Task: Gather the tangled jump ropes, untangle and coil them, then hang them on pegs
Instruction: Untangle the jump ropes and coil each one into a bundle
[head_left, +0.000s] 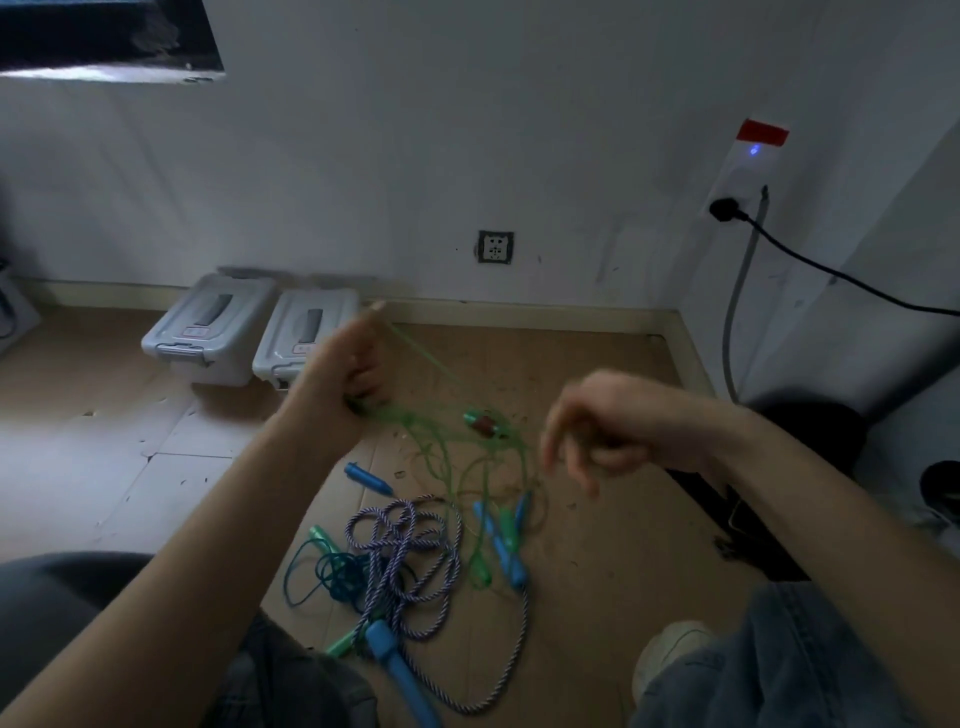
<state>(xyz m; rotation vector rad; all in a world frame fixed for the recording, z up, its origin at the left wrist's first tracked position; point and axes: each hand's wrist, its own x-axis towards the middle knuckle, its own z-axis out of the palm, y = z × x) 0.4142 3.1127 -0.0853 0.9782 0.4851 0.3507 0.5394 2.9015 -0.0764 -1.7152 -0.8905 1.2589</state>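
Braided cord and smooth plastic over a matt cardboard floor.
The purple-and-white rope looks twisted and woven; the blue handle and grey boxes show glossy plastic; the trouser leg is denim.

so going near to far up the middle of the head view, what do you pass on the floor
big blue handle → purple-and-white twisted rope → small blue handle → green-and-red handle → two grey lidded storage boxes by the baseboard → wall socket
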